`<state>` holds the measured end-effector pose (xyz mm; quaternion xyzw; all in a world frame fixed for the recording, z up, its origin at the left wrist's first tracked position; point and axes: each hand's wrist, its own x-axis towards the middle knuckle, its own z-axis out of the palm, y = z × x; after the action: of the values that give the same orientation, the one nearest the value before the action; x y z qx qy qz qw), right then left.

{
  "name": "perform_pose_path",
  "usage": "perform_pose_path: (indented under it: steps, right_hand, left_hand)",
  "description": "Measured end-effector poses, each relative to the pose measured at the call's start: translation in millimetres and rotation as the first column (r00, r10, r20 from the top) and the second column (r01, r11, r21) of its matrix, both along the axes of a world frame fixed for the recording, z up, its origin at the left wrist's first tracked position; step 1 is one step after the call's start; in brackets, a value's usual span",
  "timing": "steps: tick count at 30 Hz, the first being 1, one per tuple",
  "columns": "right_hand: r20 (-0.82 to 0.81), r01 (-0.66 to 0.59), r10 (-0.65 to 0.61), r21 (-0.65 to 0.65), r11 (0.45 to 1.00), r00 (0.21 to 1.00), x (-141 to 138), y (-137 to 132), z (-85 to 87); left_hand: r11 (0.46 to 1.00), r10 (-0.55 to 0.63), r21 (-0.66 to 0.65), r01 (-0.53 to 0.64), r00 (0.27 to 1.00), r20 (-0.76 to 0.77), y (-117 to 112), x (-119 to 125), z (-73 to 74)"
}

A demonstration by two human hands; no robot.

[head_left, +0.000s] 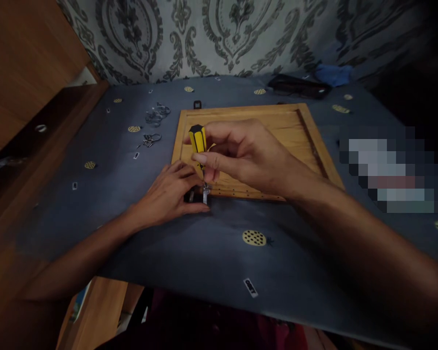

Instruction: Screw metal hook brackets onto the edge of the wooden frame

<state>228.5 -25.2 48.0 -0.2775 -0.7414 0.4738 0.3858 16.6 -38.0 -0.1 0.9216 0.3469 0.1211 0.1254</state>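
My right hand [241, 150] holds a yellow-and-black screwdriver [198, 140] upright, thumb and fingers closed round its handle. The tool points down at a small metal fitting [206, 193] by the near left corner of a framed wooden panel [237, 113]. At that corner, my left hand [171, 187] is closed around the fitting, fingers on top and thumb along the near side. Its exact grip is partly hidden, and so is the screwdriver's tip. Several small dark holes run along the panel's near edge.
Loose metal rings or hooks [156, 114] and a smaller pile of screws and metal parts [151, 140] lie left of the panel. Behind it are a small black piece [197, 104], a dark case [299, 87] and a blue cloth [334, 74]. A patterned blue cloth [190, 262] covers the table.
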Motion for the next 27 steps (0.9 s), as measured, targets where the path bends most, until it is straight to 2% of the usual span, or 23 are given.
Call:
perform_pose_path:
  steps: [4, 10, 27]
  right_hand:
    - [-0.064, 0.084, -0.086, -0.038, 0.996, 0.994, -4, -3, -3.2]
    - [-0.172, 0.212, -0.203, 0.033, 0.977, 0.964, -1, -2, -0.1]
    - [-0.107, 0.189, -0.183, 0.048, 0.981, 0.977, 2, 3, -13.8]
  left_hand:
    - [1.0, -0.002, 0.011, 0.001, 1.0, 0.028, 0, 0, -1.6]
    - [1.0, -0.002, 0.027, 0.001, 1.0, 0.026, 1, -1, -2.3]
    - [0.998, -0.024, 0.051, 0.02, 0.997, 0.067, 2, -2, -5.9]
